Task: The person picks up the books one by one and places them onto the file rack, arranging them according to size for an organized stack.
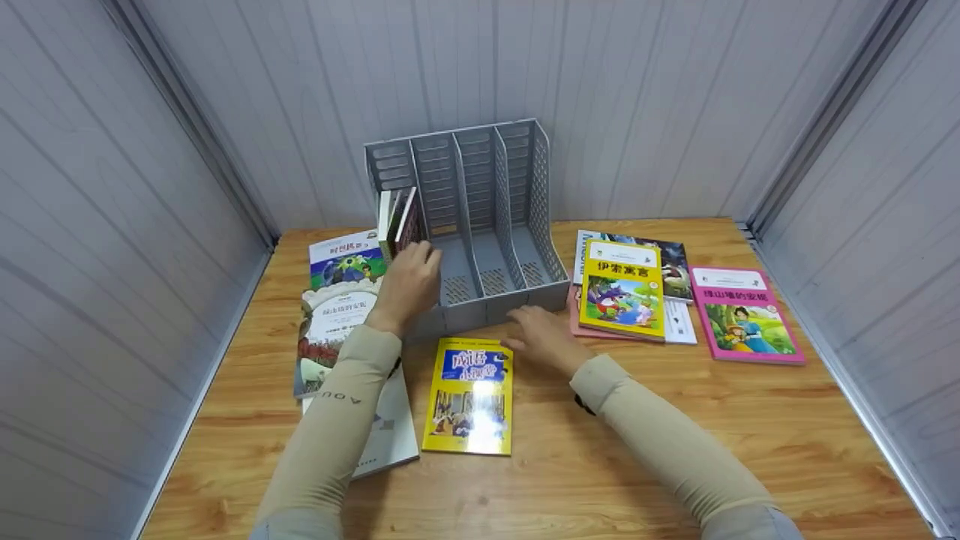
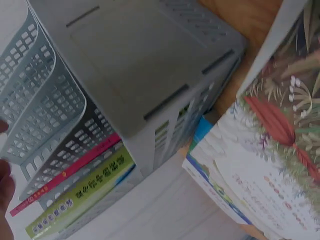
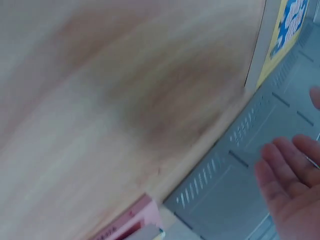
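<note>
A grey file organizer [image 1: 480, 307] with several upright compartments stands against the back wall. In its leftmost compartment, a thick book with a green spine [image 2: 82, 192] and a thin book with a pink-red spine [image 2: 70, 172] stand upright. My left hand [image 1: 411, 285] is at the front of that compartment, overlapping the books' lower ends in the head view. In the left wrist view its fingertips are apart, with nothing visible between them. My right hand [image 1: 546, 336], fingers relaxed and holding nothing, is by the organizer's front right edge. A yellow book [image 1: 469, 397] lies flat between my forearms.
Left of the organizer, several large picture books [image 1: 337, 322] overlap, partly under my left forearm. On the right lies a pile topped by a yellow-bordered book [image 1: 622, 292], with a pink book [image 1: 746, 315] beside it. Panelled walls [image 1: 645, 97] enclose the wooden table [image 1: 600, 465].
</note>
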Motion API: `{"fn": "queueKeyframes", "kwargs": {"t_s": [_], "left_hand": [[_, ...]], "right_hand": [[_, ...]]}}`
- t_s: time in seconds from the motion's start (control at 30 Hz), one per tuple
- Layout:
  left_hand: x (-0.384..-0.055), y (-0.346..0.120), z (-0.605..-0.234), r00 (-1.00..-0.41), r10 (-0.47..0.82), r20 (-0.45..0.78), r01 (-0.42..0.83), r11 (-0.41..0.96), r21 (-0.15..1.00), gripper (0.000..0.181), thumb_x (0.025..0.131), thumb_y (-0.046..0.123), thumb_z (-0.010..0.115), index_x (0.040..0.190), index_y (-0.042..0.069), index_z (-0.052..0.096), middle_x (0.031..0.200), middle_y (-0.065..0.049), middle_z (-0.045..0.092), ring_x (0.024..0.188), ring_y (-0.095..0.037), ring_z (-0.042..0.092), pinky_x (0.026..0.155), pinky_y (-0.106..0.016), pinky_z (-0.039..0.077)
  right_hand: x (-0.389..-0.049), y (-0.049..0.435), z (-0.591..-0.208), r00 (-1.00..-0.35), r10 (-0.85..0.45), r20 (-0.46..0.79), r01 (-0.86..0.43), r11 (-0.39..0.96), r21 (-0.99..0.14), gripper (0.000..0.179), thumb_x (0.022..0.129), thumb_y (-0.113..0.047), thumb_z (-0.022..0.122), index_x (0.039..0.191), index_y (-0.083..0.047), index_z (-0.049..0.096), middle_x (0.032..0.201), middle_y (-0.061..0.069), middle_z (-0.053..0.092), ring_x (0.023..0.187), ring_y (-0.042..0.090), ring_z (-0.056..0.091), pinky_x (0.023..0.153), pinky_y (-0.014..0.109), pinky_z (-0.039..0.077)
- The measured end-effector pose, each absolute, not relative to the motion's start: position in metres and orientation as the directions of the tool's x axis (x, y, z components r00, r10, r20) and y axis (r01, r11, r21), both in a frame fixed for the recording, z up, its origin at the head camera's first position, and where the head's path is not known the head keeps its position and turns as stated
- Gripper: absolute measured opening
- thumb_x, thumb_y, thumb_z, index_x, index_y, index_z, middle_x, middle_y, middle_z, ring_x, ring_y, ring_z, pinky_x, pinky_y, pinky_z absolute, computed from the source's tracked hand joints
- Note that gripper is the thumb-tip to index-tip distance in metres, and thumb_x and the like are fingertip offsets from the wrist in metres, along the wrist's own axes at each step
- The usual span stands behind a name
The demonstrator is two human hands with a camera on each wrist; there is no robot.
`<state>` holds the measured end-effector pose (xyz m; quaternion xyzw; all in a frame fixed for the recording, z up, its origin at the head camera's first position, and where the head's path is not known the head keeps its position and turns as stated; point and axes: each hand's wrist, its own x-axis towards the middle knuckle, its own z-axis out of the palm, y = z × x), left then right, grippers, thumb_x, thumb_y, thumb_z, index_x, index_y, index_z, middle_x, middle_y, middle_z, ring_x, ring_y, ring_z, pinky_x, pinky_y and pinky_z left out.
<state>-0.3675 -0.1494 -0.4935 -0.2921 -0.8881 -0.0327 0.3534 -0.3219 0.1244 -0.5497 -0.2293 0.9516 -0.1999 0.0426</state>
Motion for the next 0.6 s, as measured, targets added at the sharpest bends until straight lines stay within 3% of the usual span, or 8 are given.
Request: {"fn": "queueKeyframes", "kwargs": {"t_s": [0.13, 0.27, 0.43, 0.6], "left_hand": [[-0.362, -0.144, -0.497, -0.701, 0.545, 0.461, 0.618, 0.786, 0.010, 0.012, 0.100, 0.004, 0.071, 0.108, -0.005, 0.072, 0.100, -0.019, 0.069, 0.093, -0.036, 0.068, 0.087, -0.047, 0.061], [-0.358, -0.138, -0.500, -0.799, 0.535, 0.275, 0.584, 0.799, 0.141, 0.023, 0.103, 0.016, 0.073, 0.117, -0.001, 0.076, 0.109, -0.017, 0.076, 0.103, -0.034, 0.073, 0.096, -0.047, 0.063], [-0.355, -0.133, -0.506, -0.805, 0.569, 0.169, 0.593, 0.785, 0.179, 0.032, 0.103, 0.024, 0.075, 0.126, 0.001, 0.075, 0.119, -0.016, 0.078, 0.108, -0.032, 0.076, 0.099, -0.047, 0.063], [-0.355, -0.130, -0.512, -0.785, 0.608, 0.115, 0.618, 0.764, 0.183, 0.030, 0.099, 0.013, 0.079, 0.126, 0.001, 0.075, 0.118, -0.017, 0.079, 0.106, -0.034, 0.077, 0.097, -0.048, 0.063]], "right_hand": [[-0.319, 0.118, -0.556, -0.891, -0.444, -0.098, -0.347, 0.803, -0.485, 0.067, 0.100, -0.039, 0.079, 0.149, 0.002, 0.061, 0.152, 0.022, 0.063, 0.142, 0.041, 0.060, 0.122, 0.055, 0.047], [-0.316, 0.113, -0.562, -0.890, -0.437, -0.129, -0.297, 0.771, -0.563, 0.072, 0.096, -0.038, 0.085, 0.150, 0.003, 0.060, 0.145, 0.023, 0.068, 0.135, 0.039, 0.066, 0.116, 0.053, 0.052], [-0.313, 0.107, -0.569, -0.886, -0.442, -0.139, -0.291, 0.764, -0.576, 0.075, 0.091, -0.036, 0.090, 0.149, 0.001, 0.060, 0.143, 0.021, 0.068, 0.131, 0.035, 0.066, 0.117, 0.052, 0.052], [-0.313, 0.105, -0.573, -0.877, -0.459, -0.141, -0.316, 0.773, -0.550, 0.072, 0.086, -0.036, 0.094, 0.141, -0.001, 0.064, 0.134, 0.017, 0.069, 0.121, 0.030, 0.065, 0.114, 0.051, 0.053]]}}
